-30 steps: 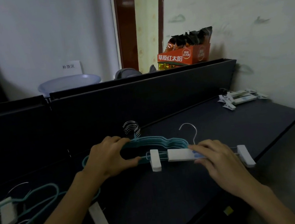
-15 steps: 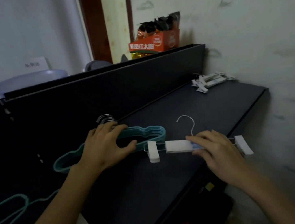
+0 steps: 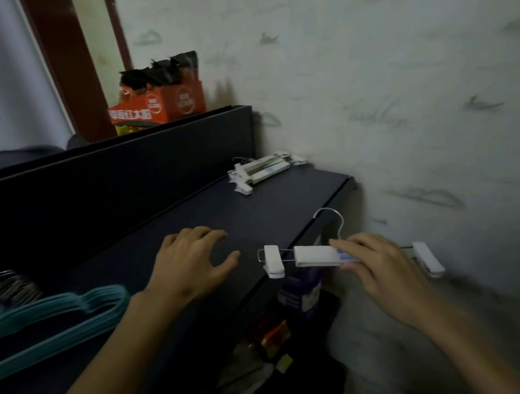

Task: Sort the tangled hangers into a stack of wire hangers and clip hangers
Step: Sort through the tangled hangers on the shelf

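The right hand grips a white clip hanger by the right part of its central bar, fingers curled over the top of the bar and the thumb side hidden beneath. The bar juts out to the left of the fingertips; its left clip hangs free past the desk's front edge, and its right clip shows beyond the knuckles, near the wall. The hanger's metal hook rises just above the index finger. The hanger is held in the air at the near right corner of the dark desk, not resting on it. The left hand is over the desk surface with fingers spread and relaxed, holding nothing; whether it touches the surface cannot be told. It is apart from the clip hanger, with a clear gap between its thumb and the left clip. A stack of teal wire hangers lies at the desk's left end, just left of the left wrist, blurred. A stack of white clip hangers lies at the far right corner against the wall. An orange carton stands behind the desk's back panel.
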`<move>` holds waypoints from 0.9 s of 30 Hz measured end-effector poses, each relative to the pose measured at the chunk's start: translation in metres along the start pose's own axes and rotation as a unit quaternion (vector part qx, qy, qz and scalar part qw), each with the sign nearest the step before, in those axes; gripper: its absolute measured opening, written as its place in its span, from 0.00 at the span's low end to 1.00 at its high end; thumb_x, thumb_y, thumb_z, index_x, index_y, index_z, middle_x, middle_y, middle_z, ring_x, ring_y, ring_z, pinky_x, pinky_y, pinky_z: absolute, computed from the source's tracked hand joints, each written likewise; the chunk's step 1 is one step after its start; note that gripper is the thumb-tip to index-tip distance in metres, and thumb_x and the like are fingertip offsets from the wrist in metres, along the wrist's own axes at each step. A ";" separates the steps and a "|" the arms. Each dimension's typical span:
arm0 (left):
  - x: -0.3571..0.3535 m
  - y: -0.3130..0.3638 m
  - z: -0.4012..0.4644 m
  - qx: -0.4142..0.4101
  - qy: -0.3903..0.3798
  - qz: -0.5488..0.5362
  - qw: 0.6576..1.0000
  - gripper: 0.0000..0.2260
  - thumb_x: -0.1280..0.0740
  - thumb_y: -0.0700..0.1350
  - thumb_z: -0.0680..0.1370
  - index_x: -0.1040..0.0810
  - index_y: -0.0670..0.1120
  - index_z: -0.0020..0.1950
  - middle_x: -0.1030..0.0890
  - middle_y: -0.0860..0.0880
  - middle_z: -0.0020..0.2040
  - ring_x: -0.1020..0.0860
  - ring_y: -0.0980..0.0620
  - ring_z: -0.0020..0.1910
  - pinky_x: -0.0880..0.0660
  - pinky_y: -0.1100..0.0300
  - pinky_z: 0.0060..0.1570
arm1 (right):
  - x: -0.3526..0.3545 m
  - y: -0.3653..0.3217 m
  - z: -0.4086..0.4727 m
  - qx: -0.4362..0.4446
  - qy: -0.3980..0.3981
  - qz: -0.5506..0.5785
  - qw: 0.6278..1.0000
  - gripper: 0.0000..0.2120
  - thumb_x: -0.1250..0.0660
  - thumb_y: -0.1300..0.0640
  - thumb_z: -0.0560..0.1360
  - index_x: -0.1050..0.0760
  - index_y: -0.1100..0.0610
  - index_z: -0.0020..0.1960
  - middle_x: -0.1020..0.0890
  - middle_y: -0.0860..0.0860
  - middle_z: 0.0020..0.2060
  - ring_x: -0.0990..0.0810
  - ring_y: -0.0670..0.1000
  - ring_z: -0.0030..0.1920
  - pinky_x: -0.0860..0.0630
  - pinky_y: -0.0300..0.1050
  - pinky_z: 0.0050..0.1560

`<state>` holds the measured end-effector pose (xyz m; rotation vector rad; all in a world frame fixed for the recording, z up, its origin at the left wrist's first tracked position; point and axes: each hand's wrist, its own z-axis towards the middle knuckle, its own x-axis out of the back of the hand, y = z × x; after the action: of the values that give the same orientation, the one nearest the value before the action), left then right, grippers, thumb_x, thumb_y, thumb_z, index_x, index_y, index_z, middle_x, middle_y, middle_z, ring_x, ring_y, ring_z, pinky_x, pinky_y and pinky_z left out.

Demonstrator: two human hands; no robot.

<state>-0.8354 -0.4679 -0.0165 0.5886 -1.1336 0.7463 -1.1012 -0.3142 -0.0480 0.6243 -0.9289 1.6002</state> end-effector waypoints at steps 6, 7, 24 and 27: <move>-0.034 0.065 0.052 0.009 0.000 -0.030 1.000 0.35 0.57 0.69 0.67 0.29 0.55 0.66 0.26 0.54 0.64 0.30 0.51 0.63 0.36 0.52 0.62 | 0.015 0.081 0.014 0.010 -0.008 -0.012 1.000 0.17 0.32 0.59 0.73 0.24 0.53 0.61 0.21 0.49 0.48 0.24 0.52 0.46 0.24 0.50 0.48; -0.039 0.069 0.057 0.014 -0.004 -0.034 0.999 0.35 0.57 0.69 0.68 0.29 0.56 0.66 0.27 0.54 0.64 0.30 0.52 0.63 0.36 0.52 0.62 | 0.014 0.093 0.018 0.013 -0.009 -0.011 1.000 0.17 0.33 0.58 0.73 0.23 0.53 0.61 0.21 0.49 0.49 0.24 0.51 0.47 0.24 0.50 0.49; -0.067 -0.017 0.181 0.155 0.007 -0.016 0.988 0.21 0.43 0.63 0.76 0.30 0.57 0.66 0.28 0.55 0.66 0.30 0.53 0.63 0.36 0.54 0.62 | -0.078 0.161 0.207 0.120 -0.025 0.017 0.992 0.20 0.29 0.64 0.71 0.23 0.53 0.62 0.20 0.49 0.52 0.25 0.50 0.52 0.28 0.49 0.58; -0.069 -0.037 0.193 0.176 0.022 -0.009 0.984 0.20 0.42 0.63 0.76 0.29 0.57 0.65 0.27 0.55 0.65 0.29 0.52 0.62 0.34 0.53 0.60 | -0.093 0.162 0.244 0.133 -0.032 0.019 0.990 0.20 0.30 0.64 0.71 0.23 0.53 0.62 0.21 0.50 0.53 0.25 0.51 0.53 0.28 0.49 0.56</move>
<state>-0.9350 -0.6502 -0.0214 0.8723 -0.9599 0.9482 -1.2569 -0.5788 -0.0277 0.8526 -0.7824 1.7623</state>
